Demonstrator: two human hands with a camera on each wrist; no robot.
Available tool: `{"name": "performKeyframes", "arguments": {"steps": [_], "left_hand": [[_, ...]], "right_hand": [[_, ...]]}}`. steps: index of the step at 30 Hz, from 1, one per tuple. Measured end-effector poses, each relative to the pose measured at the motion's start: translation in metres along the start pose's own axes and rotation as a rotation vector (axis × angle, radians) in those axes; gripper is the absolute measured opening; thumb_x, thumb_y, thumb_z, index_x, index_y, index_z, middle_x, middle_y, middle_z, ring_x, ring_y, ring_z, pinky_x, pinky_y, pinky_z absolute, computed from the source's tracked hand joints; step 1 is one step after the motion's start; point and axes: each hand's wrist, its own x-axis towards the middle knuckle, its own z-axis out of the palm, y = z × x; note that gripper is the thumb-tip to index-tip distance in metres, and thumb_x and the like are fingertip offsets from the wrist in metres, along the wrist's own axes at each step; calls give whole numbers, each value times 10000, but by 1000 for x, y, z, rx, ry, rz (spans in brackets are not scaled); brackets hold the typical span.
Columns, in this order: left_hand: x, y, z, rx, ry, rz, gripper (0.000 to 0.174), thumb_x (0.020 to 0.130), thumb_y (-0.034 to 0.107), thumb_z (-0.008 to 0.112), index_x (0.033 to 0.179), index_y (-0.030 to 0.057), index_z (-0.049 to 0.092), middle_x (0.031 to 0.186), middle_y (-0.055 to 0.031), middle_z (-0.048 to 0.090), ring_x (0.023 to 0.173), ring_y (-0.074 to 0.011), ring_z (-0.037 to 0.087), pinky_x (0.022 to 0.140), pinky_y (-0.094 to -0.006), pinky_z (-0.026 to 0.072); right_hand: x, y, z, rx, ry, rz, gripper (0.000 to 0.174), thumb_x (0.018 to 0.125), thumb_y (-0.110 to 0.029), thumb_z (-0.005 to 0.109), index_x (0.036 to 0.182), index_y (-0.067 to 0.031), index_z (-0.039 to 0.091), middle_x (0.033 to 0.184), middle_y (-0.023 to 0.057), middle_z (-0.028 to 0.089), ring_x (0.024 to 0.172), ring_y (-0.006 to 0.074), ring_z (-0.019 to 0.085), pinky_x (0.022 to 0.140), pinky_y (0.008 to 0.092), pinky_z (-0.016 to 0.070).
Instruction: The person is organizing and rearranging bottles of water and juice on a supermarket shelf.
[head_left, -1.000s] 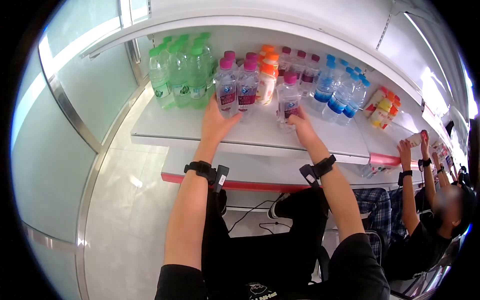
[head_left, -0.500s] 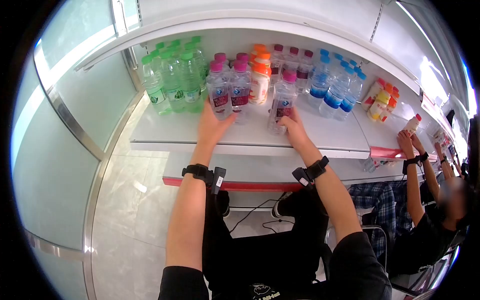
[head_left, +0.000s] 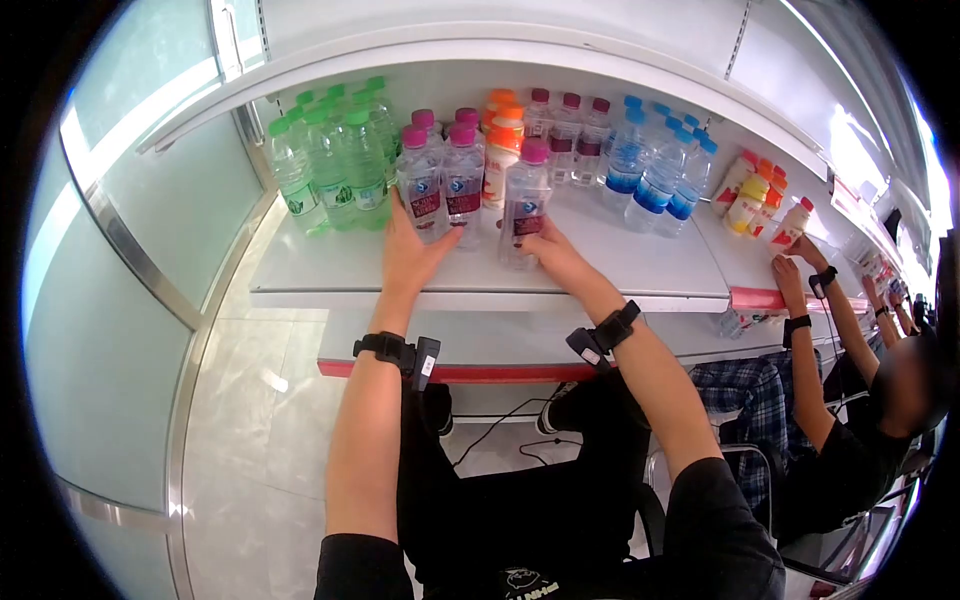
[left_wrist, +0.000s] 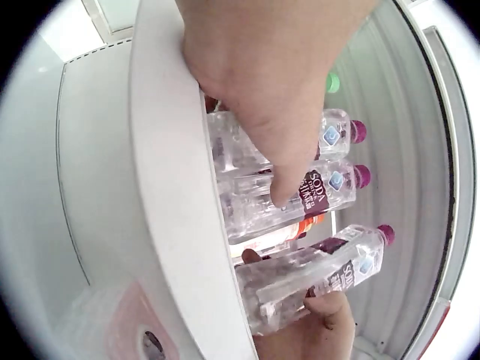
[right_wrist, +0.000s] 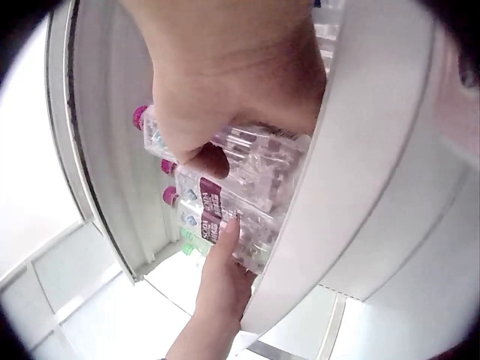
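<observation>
My right hand point(head_left: 562, 262) grips a clear soda drink bottle point(head_left: 526, 205) with a magenta cap near the shelf's front, thumb across its lower label. Just left of it, two matching soda bottles point(head_left: 463, 190) stand side by side in front, with more magenta caps behind. My left hand point(head_left: 408, 250) cups this pair from the left, fingers along the outer side and thumb point(left_wrist: 283, 184) across the front. A narrow gap separates the gripped bottle point(left_wrist: 307, 281) from the pair, and an orange-capped bottle point(head_left: 498, 165) shows behind that gap.
Green bottles point(head_left: 330, 170) stand left of my left hand. Dark-capped bottles point(head_left: 563, 140) and blue-labelled water bottles point(head_left: 655, 180) fill the back and right. An upper shelf edge point(head_left: 500, 48) overhangs them. At far right another person's hands point(head_left: 790, 275) are beside a red-capped bottle point(head_left: 792, 225).
My right hand has brought its soda bottle leftward, closer to the pair. My left hand stays against the pair. At far right, the other person's red-capped bottle now stands upright beside the others.
</observation>
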Motion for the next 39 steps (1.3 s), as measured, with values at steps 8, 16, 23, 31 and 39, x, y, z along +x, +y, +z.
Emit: {"name": "performKeyframes", "arguments": {"steps": [8, 16, 23, 31, 39], "left_hand": [[-1, -6, 0, -51, 14, 17, 1146, 696, 283, 846, 1487, -113, 119, 1396, -343, 428, 1275, -425, 477, 1059, -417, 392], [-3, 0, -4, -41, -1, -80, 974, 864, 446, 680, 1478, -116, 175, 1411, -337, 421, 1287, -434, 463, 1056, -428, 385], [-4, -7, -1, -9, 22, -35, 842, 971, 533, 452, 1494, -76, 199, 1454, -321, 385, 1318, -441, 420, 1093, -438, 327], [-4, -5, -5, -104, 25, -7, 694, 1036, 464, 264, 1501, -50, 225, 1499, -284, 346, 1373, -425, 359, 1132, -425, 274], [-3, -10, -5, -182, -7, -10, 702, 1039, 486, 221, 1508, -36, 224, 1524, -249, 321, 1402, -382, 318, 1150, -407, 237]], "right_hand": [[12, -2, 9, -654, 7, -12, 573, 790, -374, 581, 1209, 15, 540, 1170, 254, 553, 1148, 412, 449, 1021, 479, 362], [2, -8, 23, -724, 93, -27, 518, 780, -359, 596, 1132, 21, 608, 1115, 250, 598, 1088, 417, 511, 976, 480, 402], [-17, -33, 33, -593, 46, -20, 482, 757, -331, 640, 1054, 48, 623, 914, 218, 650, 800, 340, 631, 725, 392, 500], [-23, -31, 83, -1033, 85, -170, 525, 775, -358, 633, 1141, 17, 596, 1055, 190, 599, 1028, 357, 551, 886, 460, 421], [-19, -14, 104, -1028, 131, -269, 563, 853, -402, 584, 1164, 67, 549, 1121, 202, 547, 1047, 371, 507, 906, 489, 383]]}}
